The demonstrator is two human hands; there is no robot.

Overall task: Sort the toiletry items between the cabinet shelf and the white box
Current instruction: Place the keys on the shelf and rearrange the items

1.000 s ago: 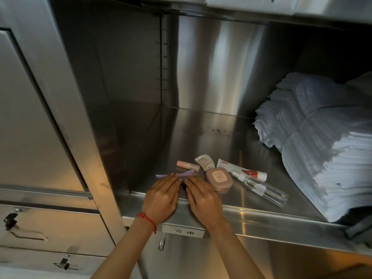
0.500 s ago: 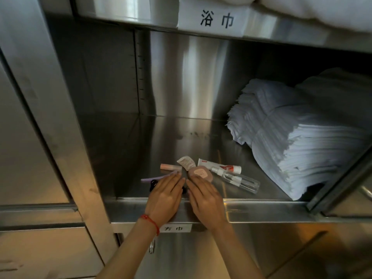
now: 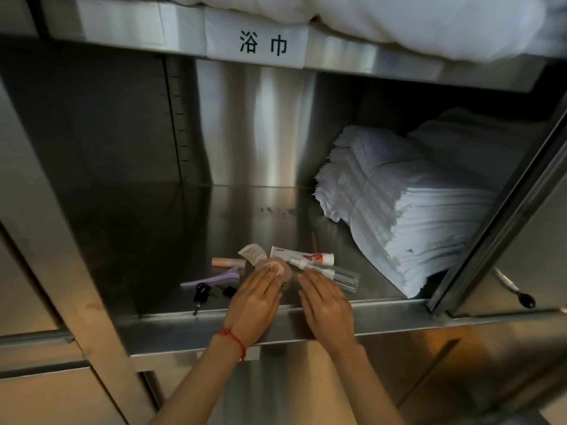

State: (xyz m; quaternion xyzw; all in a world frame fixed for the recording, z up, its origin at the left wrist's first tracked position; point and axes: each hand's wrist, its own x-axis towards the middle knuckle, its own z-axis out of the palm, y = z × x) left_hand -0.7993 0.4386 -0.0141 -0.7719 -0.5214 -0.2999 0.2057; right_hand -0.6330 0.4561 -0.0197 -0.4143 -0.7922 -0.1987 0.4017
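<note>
A stainless steel cabinet (image 3: pixel 92 142) fills the view, its middle shelf (image 3: pixel 190 228) open to the front. Above, an upper shelf edge carries a white label (image 3: pixel 256 46) with two black characters, and white bedding (image 3: pixel 399 16) bulges over it. On the right half of the middle shelf sits a tall stack of folded white towels (image 3: pixel 408 210), reaching from the back wall toward the front lip.

The toiletry items lie in a cluster near the front edge of the shelf, left of the towels. A clear spray bottle (image 3: pixel 329 273) lies on its side, long axis running left to right and slightly toward the viewer, nozzle pointing left. Just behind it a white toothpaste tube (image 3: pixel 302 256) lies nearly parallel, its cap end to the right. A round pink compact (image 3: pixel 277 268) lies flat beside the bottle's nozzle. A purple hair clip (image 3: pixel 211 279) stretches left to right, its thin tip pointing left. A pink lip balm stick (image 3: pixel 228 261) lies crosswise behind it, and a small white sachet (image 3: pixel 253 254) sits tilted beside that. A black key bundle (image 3: pixel 202 294) lies at the front.

The left hand (image 3: pixel 254 302) is relaxed, straight fingers resting on the compact. The right hand (image 3: pixel 326 302) is likewise flat and released, fingertips just touching the spray bottle. A red string bracelet (image 3: pixel 233 340) circles the left wrist.
</note>
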